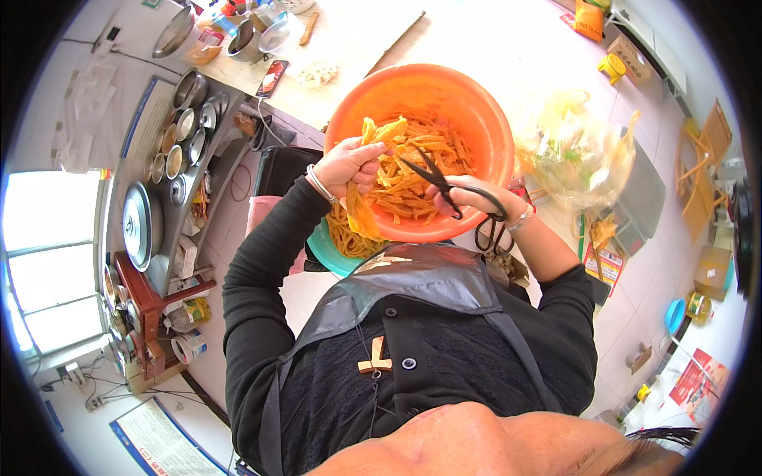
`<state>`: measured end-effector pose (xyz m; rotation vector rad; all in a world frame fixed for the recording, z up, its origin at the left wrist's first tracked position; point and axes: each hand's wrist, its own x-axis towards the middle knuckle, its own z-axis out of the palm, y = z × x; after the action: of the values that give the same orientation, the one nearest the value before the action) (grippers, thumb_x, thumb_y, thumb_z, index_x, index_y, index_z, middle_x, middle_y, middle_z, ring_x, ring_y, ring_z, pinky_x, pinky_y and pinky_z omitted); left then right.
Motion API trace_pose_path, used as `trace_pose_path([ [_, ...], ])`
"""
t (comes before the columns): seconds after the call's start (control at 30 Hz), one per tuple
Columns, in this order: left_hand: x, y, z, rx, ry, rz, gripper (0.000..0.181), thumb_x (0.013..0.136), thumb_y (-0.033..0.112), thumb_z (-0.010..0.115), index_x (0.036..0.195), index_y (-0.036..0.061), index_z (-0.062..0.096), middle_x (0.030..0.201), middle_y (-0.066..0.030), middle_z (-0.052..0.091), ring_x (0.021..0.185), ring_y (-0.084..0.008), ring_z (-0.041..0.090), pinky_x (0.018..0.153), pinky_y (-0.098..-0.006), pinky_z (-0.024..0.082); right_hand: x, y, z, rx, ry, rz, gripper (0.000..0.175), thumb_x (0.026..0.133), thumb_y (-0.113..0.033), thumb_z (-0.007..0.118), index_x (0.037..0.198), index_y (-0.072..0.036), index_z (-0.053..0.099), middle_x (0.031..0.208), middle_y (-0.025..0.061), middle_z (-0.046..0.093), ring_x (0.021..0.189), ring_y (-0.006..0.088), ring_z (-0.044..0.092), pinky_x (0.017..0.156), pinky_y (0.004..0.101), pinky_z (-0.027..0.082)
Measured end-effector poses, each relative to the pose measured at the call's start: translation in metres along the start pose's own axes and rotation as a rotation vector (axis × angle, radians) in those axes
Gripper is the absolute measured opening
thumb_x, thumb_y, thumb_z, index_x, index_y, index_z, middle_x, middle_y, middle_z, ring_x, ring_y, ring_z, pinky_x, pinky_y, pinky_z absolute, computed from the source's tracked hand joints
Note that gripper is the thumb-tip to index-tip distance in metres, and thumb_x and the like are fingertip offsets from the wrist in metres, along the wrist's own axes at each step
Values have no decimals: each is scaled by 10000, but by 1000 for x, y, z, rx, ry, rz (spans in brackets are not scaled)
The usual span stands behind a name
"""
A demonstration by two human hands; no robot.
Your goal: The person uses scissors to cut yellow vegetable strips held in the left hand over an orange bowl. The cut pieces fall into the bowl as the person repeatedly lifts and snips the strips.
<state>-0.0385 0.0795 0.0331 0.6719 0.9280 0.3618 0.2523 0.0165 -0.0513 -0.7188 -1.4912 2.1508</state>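
Observation:
My left hand [357, 165] grips a long, orange-brown food strip [362, 217] over the left side of a large orange plastic basin [419, 77]. One end of the strip hangs below my fist, and more of it sticks out above. Black-handled scissors [437, 178] are in my right hand [470, 193], their blades parted and pointing up and left toward the strip. A heap of cut orange strips [411, 190] fills the bottom of the basin. Beneath its lower left side, a teal basin [327, 250] holds long noodle-like strands [351, 238].
A phone [272, 78] on a cable lies on the table [351, 41], beside small pale pieces [318, 74]. Right of the basin sits a clear plastic bag [577, 154] with greens. Metal lids and bowls [184, 134] crowd the shelf at left. A steel pot [244, 47] stands farther back.

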Motion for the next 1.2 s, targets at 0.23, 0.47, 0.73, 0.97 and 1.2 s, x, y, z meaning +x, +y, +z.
trace_pose_path([
  [0.23,11,-15,10,-50,-159,-195,255,1013,292,452,946,66,548,561,80,304,423,-45,272,411,-220,219,57,0,15,-250,210,-178,279,963,-279,483,971,-15,569,733,22,517,686,118,483,640,281,421],
  [0.47,13,-21,17,215,-41,-71,236,955,293,565,799,116,546,574,72,355,450,-49,319,412,-229,243,51,0,29,116,467,82,323,993,-276,445,802,-48,571,558,-7,464,527,96,500,505,258,437],
  [0.73,32,-35,40,794,97,791,137,797,74,672,896,0,614,826,-34,647,762,-113,600,669,-281,496,92,-66,54,-589,778,-571,148,872,-138,630,923,-18,560,630,41,536,569,147,544,562,294,460],
  [0.97,-4,-28,45,644,-82,486,132,849,143,655,845,37,577,611,-9,590,508,-94,551,521,-255,465,77,-124,52,-447,717,-401,76,866,-81,554,922,-33,571,639,-15,505,565,73,499,531,246,421],
  [1.2,-25,-30,31,81,-269,71,171,983,199,488,1025,41,536,584,48,353,438,-55,302,421,-222,269,89,-71,-11,-228,668,-458,160,907,-190,565,940,-34,561,705,-38,490,551,53,442,509,225,388],
])
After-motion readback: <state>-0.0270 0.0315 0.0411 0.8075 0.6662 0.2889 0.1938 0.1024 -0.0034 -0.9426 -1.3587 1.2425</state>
